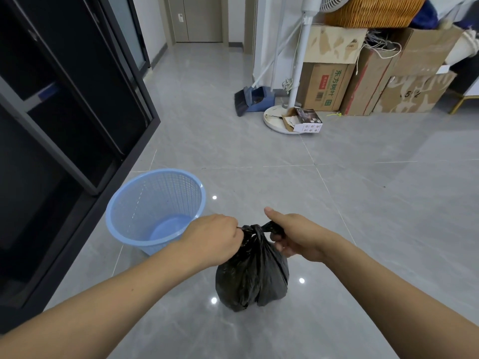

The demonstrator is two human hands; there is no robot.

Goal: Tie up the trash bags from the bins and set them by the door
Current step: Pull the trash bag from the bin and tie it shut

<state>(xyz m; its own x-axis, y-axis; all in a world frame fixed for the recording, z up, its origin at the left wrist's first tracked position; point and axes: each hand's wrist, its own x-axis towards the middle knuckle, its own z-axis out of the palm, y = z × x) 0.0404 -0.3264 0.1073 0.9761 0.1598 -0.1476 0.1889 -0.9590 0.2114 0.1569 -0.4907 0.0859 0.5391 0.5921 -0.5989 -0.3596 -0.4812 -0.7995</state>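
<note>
I have my left hand (216, 238) and right hand (294, 235) each clenched on a knot tail, the black trash bag (252, 275) hanging straight below my fingers, both hands equally near.

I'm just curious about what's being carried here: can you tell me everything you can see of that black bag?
The black trash bag looks like thin, glossy, crinkled plastic, bulging and rounded below, gathered into a twisted knot at its top. The left hand and the right hand each grip an end of the knot, pulling apart. Whether it hangs or rests on the grey tiled floor is unclear. The blue mesh bin beside it holds no bag.
</note>
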